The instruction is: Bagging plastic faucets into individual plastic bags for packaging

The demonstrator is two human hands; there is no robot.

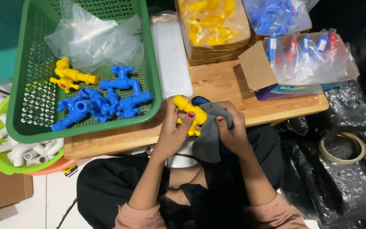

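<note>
hands (200, 127), yellow tap (190, 111), green basket (20, 89) beside

Left hand (172, 133): grip closed on yellow tap (190, 111)
Right hand (232, 131): presses grey cloth (210, 131) against tap
Green basket (22, 106): blue taps (102, 101), on tabletop (217, 80)

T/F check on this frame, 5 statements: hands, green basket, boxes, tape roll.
1. The left hand holds a yellow tap. True.
2. The right hand holds a grey cloth against the tap. True.
3. The green basket holds only yellow taps. False: it holds one yellow tap, several blue taps and a clear plastic bag.
4. The tape roll sits inside the basket. False: it lies on black plastic sheeting to the right.
5. A cardboard box holds bagged yellow taps. True.
</note>
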